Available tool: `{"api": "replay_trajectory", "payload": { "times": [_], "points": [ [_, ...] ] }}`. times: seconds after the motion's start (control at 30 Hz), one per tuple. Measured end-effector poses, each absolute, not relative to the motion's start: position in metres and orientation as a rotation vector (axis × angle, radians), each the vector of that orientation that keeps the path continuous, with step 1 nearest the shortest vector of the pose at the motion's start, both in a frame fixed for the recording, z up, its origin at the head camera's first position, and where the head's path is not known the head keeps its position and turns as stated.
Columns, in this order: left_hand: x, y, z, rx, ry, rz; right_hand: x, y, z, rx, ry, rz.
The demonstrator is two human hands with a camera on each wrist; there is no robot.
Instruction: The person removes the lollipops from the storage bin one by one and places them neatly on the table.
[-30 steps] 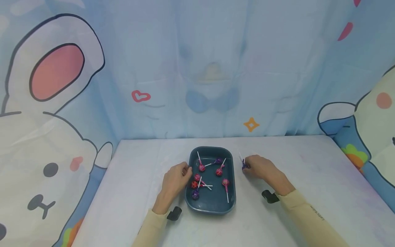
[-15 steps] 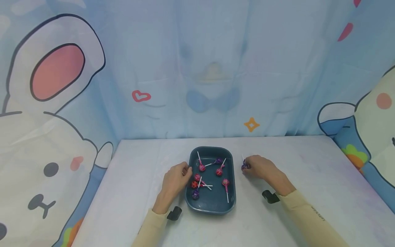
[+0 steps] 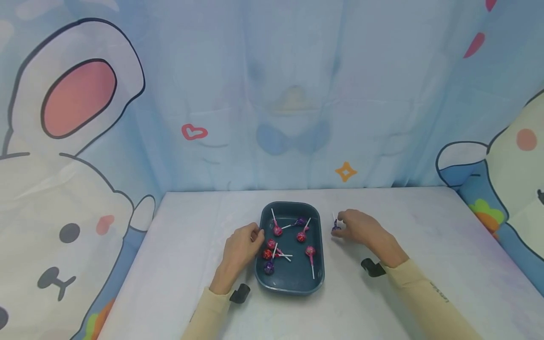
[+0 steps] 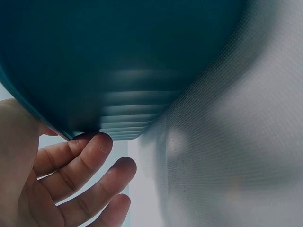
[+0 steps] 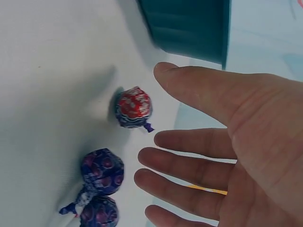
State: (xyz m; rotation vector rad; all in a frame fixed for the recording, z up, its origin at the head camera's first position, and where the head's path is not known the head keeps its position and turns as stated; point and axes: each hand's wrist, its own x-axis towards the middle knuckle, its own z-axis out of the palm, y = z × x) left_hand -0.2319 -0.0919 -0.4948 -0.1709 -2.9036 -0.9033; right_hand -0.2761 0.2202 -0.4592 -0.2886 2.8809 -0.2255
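Observation:
My left hand (image 3: 241, 250) grips the left rim of a dark teal tray (image 3: 293, 288). In the left wrist view the fingers (image 4: 90, 165) lie against the tray's outer wall, with the thumb mostly hidden behind the rim. To the right of the tray, my right hand (image 3: 361, 230) is spread just above the table beside a purple-wrapped lollipop (image 3: 335, 227). The right wrist view has a red-and-blue lollipop (image 5: 134, 108) near the parted thumb and fingers, and two purple lollipops (image 5: 102, 171) touching each other lower down. Nothing is held in this hand.
Several pink, red and purple lollipops lie in the tray, among them a pink lollipop (image 3: 310, 252) at its right side. The white table (image 3: 191, 222) ends at a blue cartoon curtain (image 3: 221, 94) behind.
My right hand's thumb and fingers have parted and let go of the purple lollipop, which rests on the table. Its stick has swung a little. The left hand and tray have stayed put.

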Motion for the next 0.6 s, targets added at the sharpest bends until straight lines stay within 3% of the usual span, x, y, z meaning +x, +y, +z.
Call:
{"api": "replay_trajectory", "payload": {
  "times": [0.6],
  "points": [
    [-0.233, -0.092, -0.496, -0.171, -2.891, -0.888, -0.272, 0.217, -0.434, -0.471, 2.946, -0.258]
  ]
}}
